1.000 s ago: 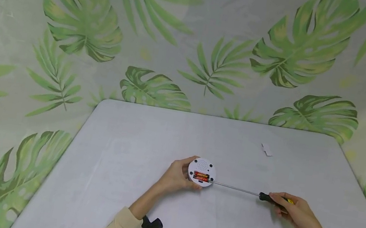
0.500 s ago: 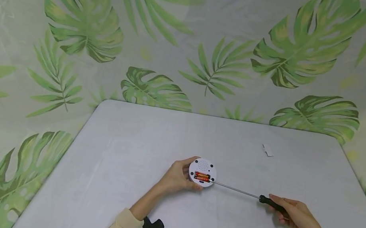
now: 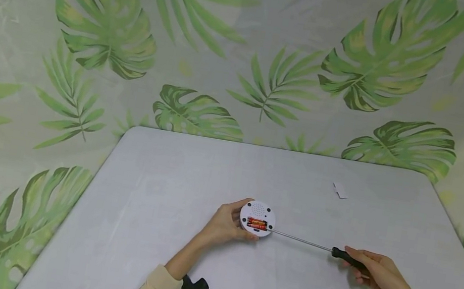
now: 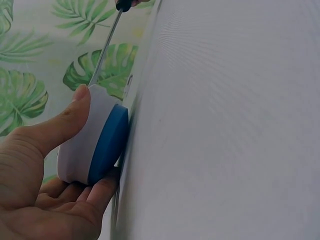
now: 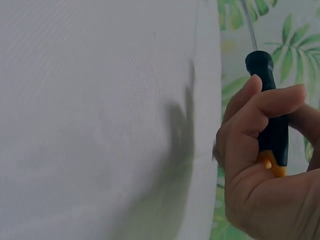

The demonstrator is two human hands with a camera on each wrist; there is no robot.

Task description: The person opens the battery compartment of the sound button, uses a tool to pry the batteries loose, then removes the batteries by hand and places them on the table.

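Screwdriver (image 3: 339, 253) clamped in the right grip (image 3: 382, 278), tip at the batteries (image 3: 257, 223); left grip (image 3: 224, 223) clamps the round device (image 3: 258, 210): prying, seemingly; next move calls for steady, gentle leverage.

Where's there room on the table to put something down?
The table is bare left of the left hand, and behind the white device to the far edge. It's crowded where the right hand points the screwdriver.
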